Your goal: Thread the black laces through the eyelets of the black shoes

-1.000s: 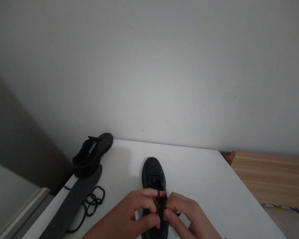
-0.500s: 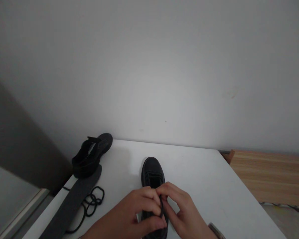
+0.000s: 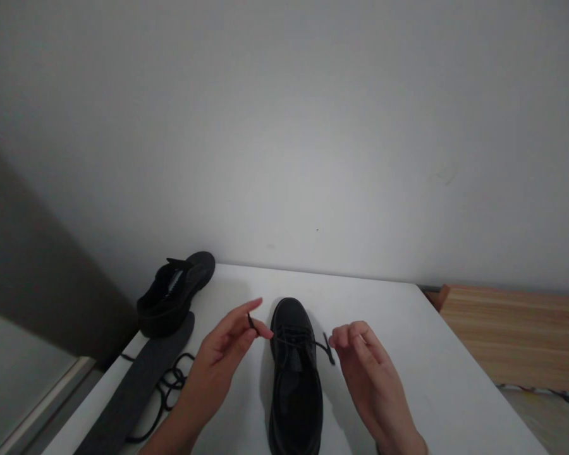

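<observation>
A black lace-up shoe (image 3: 290, 316) sits upright on the white table, toe pointing away from me and its opening toward me. A thin dark shoelace (image 3: 291, 343) crosses its top and runs out to both sides. Left of the shoe, my left hand (image 3: 227, 347) pinches one end of the lace, index finger stretched out. To the right, my right hand (image 3: 367, 363) has its fingers curled together, fingertips at the other, loosely bent lace end. Both hands are raised off the shoe.
A second black shoe (image 3: 164, 309) stands at the table's far left corner, partly on a grey insole-like strip (image 3: 128, 392). A loose black cord (image 3: 159, 411) lies beside the strip. A wall (image 3: 313, 158) borders the white table (image 3: 384, 303); a wooden surface (image 3: 502, 335) is right.
Both hands have come off the shoe and moved apart, left hand leftward, right hand rightward. The lace now spans outward between them, and the shoe's opening shows.
</observation>
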Available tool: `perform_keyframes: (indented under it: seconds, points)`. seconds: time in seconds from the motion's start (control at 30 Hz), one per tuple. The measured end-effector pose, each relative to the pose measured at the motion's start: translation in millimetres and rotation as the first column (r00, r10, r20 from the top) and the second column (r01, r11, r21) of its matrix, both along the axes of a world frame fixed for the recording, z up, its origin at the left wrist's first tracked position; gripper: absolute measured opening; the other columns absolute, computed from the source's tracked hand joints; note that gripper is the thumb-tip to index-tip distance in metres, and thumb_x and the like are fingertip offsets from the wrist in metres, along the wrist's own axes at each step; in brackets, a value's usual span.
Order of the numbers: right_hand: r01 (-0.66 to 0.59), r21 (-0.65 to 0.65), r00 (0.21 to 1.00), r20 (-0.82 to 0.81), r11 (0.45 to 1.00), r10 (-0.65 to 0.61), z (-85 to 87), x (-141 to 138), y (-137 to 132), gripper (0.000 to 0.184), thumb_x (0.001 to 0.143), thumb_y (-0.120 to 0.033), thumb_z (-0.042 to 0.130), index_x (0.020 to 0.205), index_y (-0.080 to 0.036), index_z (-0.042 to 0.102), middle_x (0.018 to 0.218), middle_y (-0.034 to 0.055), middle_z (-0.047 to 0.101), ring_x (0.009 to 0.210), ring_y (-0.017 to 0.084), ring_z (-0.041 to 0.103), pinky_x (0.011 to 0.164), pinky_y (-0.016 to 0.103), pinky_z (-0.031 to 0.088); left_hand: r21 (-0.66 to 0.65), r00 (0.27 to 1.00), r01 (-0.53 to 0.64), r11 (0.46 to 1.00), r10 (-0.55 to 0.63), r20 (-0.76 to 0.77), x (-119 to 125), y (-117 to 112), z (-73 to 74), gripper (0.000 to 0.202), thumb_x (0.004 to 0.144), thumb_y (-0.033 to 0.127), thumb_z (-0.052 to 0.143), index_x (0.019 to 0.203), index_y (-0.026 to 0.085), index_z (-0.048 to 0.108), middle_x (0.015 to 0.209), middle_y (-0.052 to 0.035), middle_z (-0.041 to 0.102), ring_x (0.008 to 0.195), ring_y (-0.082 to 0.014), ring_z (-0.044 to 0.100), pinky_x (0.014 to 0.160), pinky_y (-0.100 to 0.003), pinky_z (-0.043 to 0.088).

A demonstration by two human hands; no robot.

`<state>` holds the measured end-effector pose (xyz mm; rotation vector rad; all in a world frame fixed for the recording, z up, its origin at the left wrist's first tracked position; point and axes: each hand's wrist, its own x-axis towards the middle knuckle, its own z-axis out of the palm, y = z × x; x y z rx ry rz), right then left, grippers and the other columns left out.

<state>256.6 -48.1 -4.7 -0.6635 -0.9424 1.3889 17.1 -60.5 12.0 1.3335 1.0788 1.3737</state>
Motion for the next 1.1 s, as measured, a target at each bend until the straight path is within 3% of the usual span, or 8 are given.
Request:
perform_keyframes:
  seconds: [0.13, 0.23, 0.43, 0.6, 0.73, 0.87, 1.0, 1.1]
  points:
    - [-0.031, -0.011, 0.999, -0.042, 0.999, 0.031, 1.0, 6, 4, 0.022, 0.091, -0.040, 0.063, 0.079, -0.023, 0.056, 0.077, -0.0020, 0.046, 0.077, 0.014, 0.048, 0.083, 0.029, 0.046, -0.099, 0.981, -0.038, 0.994, 0.057, 0.188, 4, 4, -6.8, 0.068, 0.094, 0.038, 0.060, 0.151, 0.030, 0.023, 0.091, -0.0003, 0.074, 0.096, -0.0177, 0.066, 0.104, -0.039, 0.039]
    - [-0.025, 0.053, 0.959, 0.282, 0.998, 0.009, -6.8, 14, 5, 0.019, 0.094, -0.039, 0.060, 0.084, -0.023, 0.060, 0.079, 0.0000, 0.053, 0.078, 0.016, 0.051, 0.075, 0.027, 0.044, -0.139, 0.964, -0.002, 0.990, 0.039, 0.263, 4, 9, -11.6, 0.054, 0.090, 0.041, 0.066, 0.136, 0.024, 0.042, 0.089, -0.0035, 0.076, 0.093, -0.0202, 0.068, 0.101, -0.040, 0.041]
    - [-0.048, 0.271, 0.681, 0.713, 0.961, -0.167, -27.9, 27, 4, 0.011, 0.096, -0.030, 0.055, 0.100, -0.024, 0.063, 0.098, 0.0050, 0.062, 0.093, 0.020, 0.057, 0.084, 0.031, 0.045, -0.135, 0.979, 0.008, 0.991, 0.020, 0.202, -3, 11, -21.6, 0.023, 0.090, 0.042, 0.065, 0.091, 0.020, 0.063, 0.082, -0.0026, 0.073, 0.089, -0.0194, 0.066, 0.091, -0.034, 0.046]
    - [-0.208, 0.138, 0.440, 0.897, 0.968, -0.033, -47.4, 28, 5, 0.019, 0.086, -0.016, 0.054, 0.103, -0.021, 0.061, 0.095, 0.0052, 0.065, 0.081, 0.019, 0.059, 0.074, 0.031, 0.047, 0.071, 0.972, 0.019, 0.997, -0.002, -0.237, -8, 8, -22.7, 0.014, 0.093, 0.034, 0.062, 0.091, 0.023, 0.070, 0.083, -0.0019, 0.071, 0.084, -0.0189, 0.063, 0.081, -0.032, 0.046]
    - [-0.232, 0.066, 0.329, 0.944, 0.971, 0.014, -59.7, 30, 6, 0.009, 0.086, -0.016, 0.049, 0.082, -0.019, 0.056, 0.078, 0.0030, 0.061, 0.069, 0.017, 0.054, 0.065, 0.030, 0.043, 0.358, 0.744, 0.163, 0.919, 0.125, -0.657, -6, 5, -24.0, 0.012, 0.092, 0.022, 0.063, 0.098, 0.026, 0.073, 0.083, -0.0015, 0.072, 0.084, -0.0204, 0.059, 0.084, -0.037, 0.040]
    - [-0.189, -0.060, 0.497, 0.855, 0.980, 0.148, -58.8, 37, 4, 0.017, 0.091, -0.033, 0.052, 0.081, -0.020, 0.051, 0.066, -0.0029, 0.052, 0.059, 0.013, 0.047, 0.056, 0.025, 0.038, 0.451, 0.599, 0.226, 0.864, 0.242, -0.764, -4, 4, -26.9, 0.014, 0.093, 0.016, 0.061, 0.101, 0.024, 0.069, 0.083, -0.0006, 0.073, 0.083, -0.0201, 0.057, 0.089, -0.041, 0.036]
    - [-0.255, -0.205, 0.794, 0.513, 0.945, 0.326, -44.4, 40, -1, 0.032, 0.091, -0.048, 0.058, 0.108, -0.022, 0.049, 0.071, -0.0049, 0.056, 0.046, 0.008, 0.044, 0.043, 0.021, 0.033, 0.476, 0.544, 0.231, 0.849, 0.294, -0.786, -2, 5, -25.7, 0.013, 0.094, 0.014, 0.058, 0.096, 0.022, 0.067, 0.084, -0.0008, 0.074, 0.085, -0.0205, 0.057, 0.090, -0.042, 0.034]
    - [-0.259, -0.180, 0.913, 0.277, 0.949, 0.301, -33.4, 40, -3, 0.045, 0.086, -0.042, 0.070, 0.121, -0.026, 0.047, 0.078, -0.0036, 0.059, 0.050, 0.008, 0.052, 0.046, 0.021, 0.041, 0.491, 0.527, 0.225, 0.841, 0.319, -0.788, 1, 4, -22.7, 0.015, 0.093, 0.011, 0.056, 0.096, 0.022, 0.066, 0.085, -0.0003, 0.074, 0.086, -0.0210, 0.056, 0.091, -0.043, 0.032]
